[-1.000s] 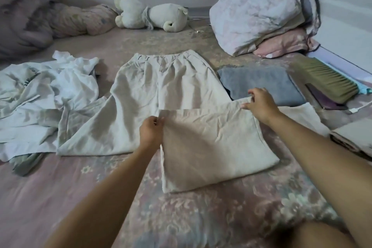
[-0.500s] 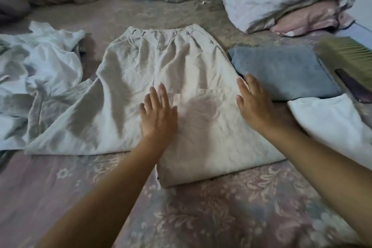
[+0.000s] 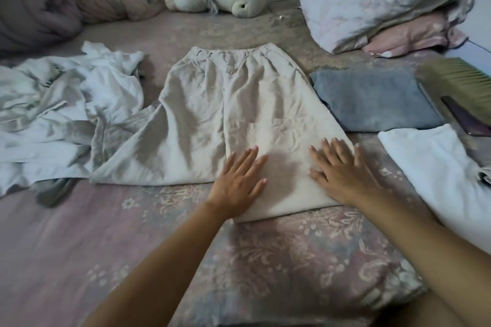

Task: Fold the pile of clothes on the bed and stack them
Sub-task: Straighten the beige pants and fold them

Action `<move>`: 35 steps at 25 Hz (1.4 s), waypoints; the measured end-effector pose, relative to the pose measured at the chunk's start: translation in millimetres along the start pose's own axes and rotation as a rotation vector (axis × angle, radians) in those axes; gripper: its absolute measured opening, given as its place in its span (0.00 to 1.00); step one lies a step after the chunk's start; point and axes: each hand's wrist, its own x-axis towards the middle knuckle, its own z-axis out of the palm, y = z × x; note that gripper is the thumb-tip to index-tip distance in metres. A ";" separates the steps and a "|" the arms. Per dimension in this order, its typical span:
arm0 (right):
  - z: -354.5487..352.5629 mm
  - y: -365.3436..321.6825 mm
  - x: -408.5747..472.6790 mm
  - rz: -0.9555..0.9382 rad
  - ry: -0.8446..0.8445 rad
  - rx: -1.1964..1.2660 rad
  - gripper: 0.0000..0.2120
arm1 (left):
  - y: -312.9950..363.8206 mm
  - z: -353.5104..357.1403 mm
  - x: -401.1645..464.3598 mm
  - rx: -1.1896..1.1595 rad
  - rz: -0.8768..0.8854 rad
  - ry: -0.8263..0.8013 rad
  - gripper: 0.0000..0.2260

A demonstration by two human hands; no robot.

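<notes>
Both hands are lying flat, fingers straight, left hand (image 3: 237, 184) and right hand (image 3: 341, 172) pressing the folded beige trouser leg (image 3: 285, 167) on the bed (image 3: 292, 260).

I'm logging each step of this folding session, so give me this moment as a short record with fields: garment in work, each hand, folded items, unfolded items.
garment in work: beige trousers, spread flat on the bed, right leg folded up over itself
left hand: flat, fingers straight, presses the folded leg
right hand: flat, fingers spread, presses the same fold near its right edge
folded items: grey towel and white cloth, side by side right of the trousers
unfolded items: crumpled white clothes at the left
</notes>
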 end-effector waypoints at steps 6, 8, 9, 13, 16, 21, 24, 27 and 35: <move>-26.3 -144.8 -12.6 -0.475 0.074 0.173 0.39 | -109.7 -16.2 -83.9 0.182 -0.061 0.021 0.25; -29.3 -188.4 4.9 -0.458 0.106 0.180 0.31 | -135.8 -25.8 -96.5 0.195 -0.129 0.017 0.24; -30.9 -204.3 13.8 -0.441 0.151 0.188 0.32 | -149.0 -29.6 -100.2 0.209 -0.137 0.030 0.23; -33.1 -222.4 50.2 -0.520 0.440 0.053 0.19 | -191.8 -39.4 -102.4 0.332 0.069 0.175 0.13; -50.4 -217.3 71.8 -0.491 0.556 0.116 0.15 | -214.2 -56.9 -76.2 0.410 0.245 0.274 0.08; -97.3 -208.1 129.4 -0.151 0.539 0.090 0.04 | -225.6 -76.5 -18.6 0.554 0.153 0.440 0.15; -107.8 -193.7 166.3 0.071 0.443 0.038 0.10 | -237.8 -52.7 -25.8 0.511 0.194 0.419 0.19; -99.9 -201.7 178.6 0.075 0.609 -0.012 0.14 | -267.8 -31.4 -36.3 0.556 0.203 0.329 0.20; -40.6 -249.1 165.5 -0.526 0.646 0.005 0.24 | -286.8 -30.3 -8.8 0.454 0.119 0.161 0.28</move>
